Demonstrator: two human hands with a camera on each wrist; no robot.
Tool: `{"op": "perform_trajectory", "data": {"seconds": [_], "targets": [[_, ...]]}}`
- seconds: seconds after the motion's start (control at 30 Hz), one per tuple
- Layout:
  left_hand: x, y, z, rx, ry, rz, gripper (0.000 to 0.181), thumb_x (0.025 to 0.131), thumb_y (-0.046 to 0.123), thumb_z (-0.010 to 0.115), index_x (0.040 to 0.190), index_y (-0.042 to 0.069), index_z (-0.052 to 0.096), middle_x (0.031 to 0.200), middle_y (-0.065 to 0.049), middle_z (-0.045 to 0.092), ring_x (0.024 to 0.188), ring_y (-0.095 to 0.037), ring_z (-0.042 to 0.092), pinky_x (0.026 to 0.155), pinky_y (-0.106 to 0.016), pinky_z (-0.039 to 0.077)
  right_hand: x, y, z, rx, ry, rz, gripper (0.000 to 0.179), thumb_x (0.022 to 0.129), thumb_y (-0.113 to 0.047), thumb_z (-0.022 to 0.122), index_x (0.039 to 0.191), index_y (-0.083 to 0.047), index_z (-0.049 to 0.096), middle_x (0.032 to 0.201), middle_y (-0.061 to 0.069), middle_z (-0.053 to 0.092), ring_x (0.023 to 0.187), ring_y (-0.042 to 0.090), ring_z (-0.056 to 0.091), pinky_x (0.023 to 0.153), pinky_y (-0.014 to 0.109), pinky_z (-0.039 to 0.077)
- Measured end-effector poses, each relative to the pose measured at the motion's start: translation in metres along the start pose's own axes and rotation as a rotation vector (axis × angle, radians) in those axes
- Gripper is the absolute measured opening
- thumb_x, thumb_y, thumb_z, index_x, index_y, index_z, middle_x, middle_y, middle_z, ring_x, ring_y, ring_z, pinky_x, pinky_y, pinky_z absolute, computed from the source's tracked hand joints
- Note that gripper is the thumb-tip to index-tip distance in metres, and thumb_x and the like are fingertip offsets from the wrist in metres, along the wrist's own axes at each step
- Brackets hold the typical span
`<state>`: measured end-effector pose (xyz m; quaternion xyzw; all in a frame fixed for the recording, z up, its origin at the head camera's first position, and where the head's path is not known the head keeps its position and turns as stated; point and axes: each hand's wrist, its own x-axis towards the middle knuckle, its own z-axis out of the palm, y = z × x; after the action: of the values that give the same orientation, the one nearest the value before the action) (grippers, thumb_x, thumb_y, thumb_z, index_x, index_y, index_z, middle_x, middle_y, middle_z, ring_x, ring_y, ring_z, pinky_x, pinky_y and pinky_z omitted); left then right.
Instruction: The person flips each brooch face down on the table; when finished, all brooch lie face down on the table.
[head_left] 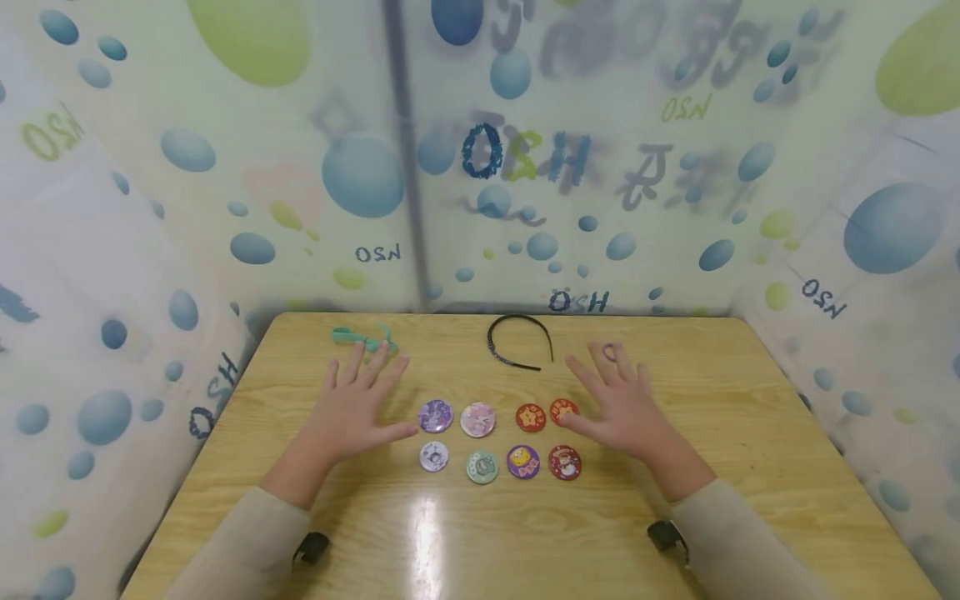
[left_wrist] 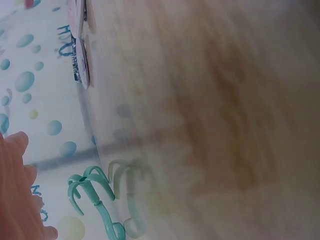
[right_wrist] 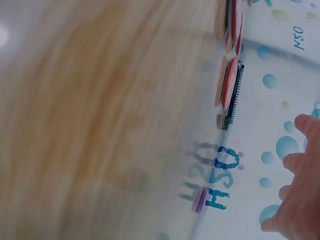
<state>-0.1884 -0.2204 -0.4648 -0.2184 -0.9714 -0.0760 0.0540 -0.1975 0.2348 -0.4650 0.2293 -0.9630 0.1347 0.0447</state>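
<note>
My left hand (head_left: 352,415) is spread over the table's left side, fingers straight, holding nothing. Its thumb tip points at a purple round badge (head_left: 435,416); a teal item with loops like a bow (left_wrist: 91,189) lies beyond the fingertips. On the right, the other hand (head_left: 626,412) is likewise spread and holds nothing. Its thumb overlaps the edge of a red star badge (head_left: 562,407); contact cannot be told. Between the hands lie two rows of badges, among them a pink one (head_left: 477,420), a white one (head_left: 433,457), a green one (head_left: 482,467) and a dark red one (head_left: 565,462).
A black headband (head_left: 516,364) lies at the back of the wooden table (head_left: 697,367). Close to the right fingertips is a small purple ring (right_wrist: 200,200). Patterned curtain walls (head_left: 300,167) with blue and green spots surround the table at the back and both sides.
</note>
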Motion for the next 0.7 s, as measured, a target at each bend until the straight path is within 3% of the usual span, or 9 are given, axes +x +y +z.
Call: {"op": "perform_trajectory", "data": {"seconds": [0.23,0.43,0.7], "targets": [[0.001,0.006,-0.001,-0.017,0.005,0.017,0.106,0.090,0.080,0.061,0.171,0.019,0.027,0.176,-0.019,0.014,0.158,-0.054,0.006,0.117,-0.080,0.010,0.003,-0.007,0.010,0.047,0.032,0.002,0.091,0.096,-0.067,0.064,0.168,-0.021,0.035,0.177,0.020,0.012,0.159,0.054,0.001,0.112,0.086,0.008],[0.001,0.008,0.005,-0.048,0.021,0.036,0.108,0.089,0.081,0.062,0.170,0.018,0.028,0.177,-0.017,0.010,0.159,-0.051,0.006,0.119,-0.078,0.010,0.010,-0.025,0.016,0.124,0.101,-0.060,0.085,0.093,-0.056,0.072,0.162,-0.014,0.045,0.174,0.021,0.023,0.159,0.051,0.010,0.116,0.082,0.005],[0.003,0.010,0.009,-0.103,0.115,0.081,0.107,0.088,0.075,0.067,0.167,0.013,0.035,0.175,-0.022,0.014,0.156,-0.056,0.017,0.119,-0.074,0.020,0.023,-0.052,0.026,0.190,0.112,-0.110,0.079,0.093,-0.050,0.075,0.159,-0.013,0.051,0.172,0.019,0.030,0.159,0.049,0.017,0.115,0.082,0.012]]}}
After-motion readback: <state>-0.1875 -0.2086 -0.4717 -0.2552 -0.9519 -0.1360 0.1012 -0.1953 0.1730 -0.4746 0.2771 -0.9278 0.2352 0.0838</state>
